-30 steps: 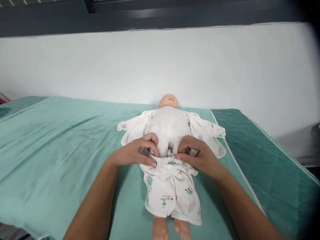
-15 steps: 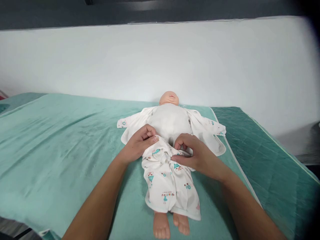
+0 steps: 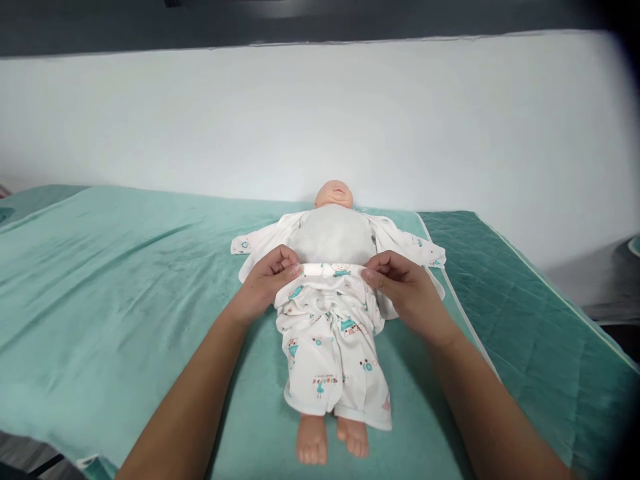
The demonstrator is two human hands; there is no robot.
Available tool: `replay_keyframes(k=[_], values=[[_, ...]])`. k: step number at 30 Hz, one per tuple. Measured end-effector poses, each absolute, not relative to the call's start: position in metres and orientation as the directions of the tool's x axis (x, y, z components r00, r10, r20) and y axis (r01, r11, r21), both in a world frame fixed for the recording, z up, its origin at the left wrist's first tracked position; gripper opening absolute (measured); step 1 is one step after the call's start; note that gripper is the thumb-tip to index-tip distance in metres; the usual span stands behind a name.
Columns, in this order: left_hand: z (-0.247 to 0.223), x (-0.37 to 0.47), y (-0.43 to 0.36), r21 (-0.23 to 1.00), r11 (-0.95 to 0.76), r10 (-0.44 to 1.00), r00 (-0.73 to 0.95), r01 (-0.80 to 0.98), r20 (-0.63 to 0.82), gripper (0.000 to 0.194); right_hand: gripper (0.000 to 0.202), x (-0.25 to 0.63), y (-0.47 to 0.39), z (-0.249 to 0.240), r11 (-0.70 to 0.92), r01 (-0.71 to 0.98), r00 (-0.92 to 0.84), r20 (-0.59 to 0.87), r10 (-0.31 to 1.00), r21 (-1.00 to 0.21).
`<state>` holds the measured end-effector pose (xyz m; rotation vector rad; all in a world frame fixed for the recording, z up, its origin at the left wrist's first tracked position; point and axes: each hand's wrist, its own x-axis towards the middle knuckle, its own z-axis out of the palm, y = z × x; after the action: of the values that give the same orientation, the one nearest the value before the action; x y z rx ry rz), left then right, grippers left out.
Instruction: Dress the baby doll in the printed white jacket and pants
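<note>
A baby doll lies on its back, head away from me, its bare feet nearest. White printed pants cover its legs up to the waist. My left hand pinches the waistband at its left end, and my right hand pinches the right end, so the band is stretched straight across the belly. A white printed top lies spread open around the doll's arms and sides, leaving the pale grey torso uncovered. The fingertips of both hands are partly hidden in the cloth.
Beneath the doll is a light green cloth with wrinkles on its left side. A darker green quilted mat borders it on the right. A white wall rises behind the doll's head.
My right hand has moved up and outward to the right end of the waistband. The waistband, bunched and uneven before, now runs level and higher across the belly. My left hand still pinches its end.
</note>
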<state>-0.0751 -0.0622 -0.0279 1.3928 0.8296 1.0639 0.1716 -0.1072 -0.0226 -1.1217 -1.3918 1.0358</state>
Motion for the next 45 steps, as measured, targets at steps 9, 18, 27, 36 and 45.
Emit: replay_keyframes(k=[9,18,27,36,45], values=[[-0.039,-0.075,-0.051,0.984,-0.099,0.98,0.155,-0.149,0.122,0.026,0.029,0.187,-0.094,-0.032,0.124,0.259,0.019,0.134,0.991,-0.958],[-0.048,-0.067,-0.038,0.981,-0.152,0.988,-0.051,-0.122,0.147,0.027,0.026,0.193,-0.059,-0.034,0.186,0.033,0.102,0.189,0.977,-0.982],[-0.038,-0.082,-0.04,0.997,0.025,0.979,0.201,0.068,-0.038,0.03,0.034,0.211,-0.075,-0.045,0.036,0.048,-0.139,0.029,0.99,-0.998],[-0.034,-0.099,-0.041,1.0,0.003,0.9,0.436,0.018,-0.011,0.029,0.03,0.219,-0.086,-0.046,-0.185,0.143,-0.253,-0.216,0.943,-0.972],[-0.024,-0.1,-0.047,0.975,0.061,0.861,0.482,0.215,-0.16,0.026,0.021,0.212,-0.093,-0.036,-0.233,0.254,-0.264,-0.3,0.917,-0.939]])
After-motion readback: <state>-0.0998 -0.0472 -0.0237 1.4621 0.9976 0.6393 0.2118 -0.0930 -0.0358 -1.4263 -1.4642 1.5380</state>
